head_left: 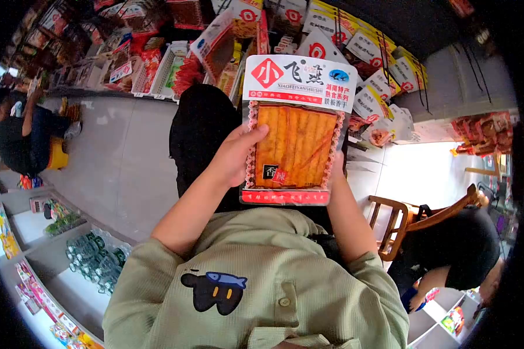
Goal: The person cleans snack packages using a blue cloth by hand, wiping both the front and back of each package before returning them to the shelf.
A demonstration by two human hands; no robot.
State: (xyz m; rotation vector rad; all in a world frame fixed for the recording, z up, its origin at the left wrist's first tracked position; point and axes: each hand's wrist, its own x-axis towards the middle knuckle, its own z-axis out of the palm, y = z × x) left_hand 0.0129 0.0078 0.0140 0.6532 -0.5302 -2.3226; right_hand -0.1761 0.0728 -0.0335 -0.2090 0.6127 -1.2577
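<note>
A flat snack packet (297,142) with a white printed header and a clear window over orange-brown strips is held upright in front of my body. My left hand (239,154) grips its left edge, the thumb lying over the front and the other fingers hidden behind. On the far side, my right hand (337,168) is at the packet's lower right edge, mostly hidden behind it. Beyond the packet, similar packets (367,49) with white and yellow headers are stacked on the display.
White baskets (167,70) of red and green snacks line the display ahead. A seated person (20,131) is at the left, another person (448,250) at the right by a wooden chair (390,227). Bottled drinks (98,259) stand on a shelf at lower left.
</note>
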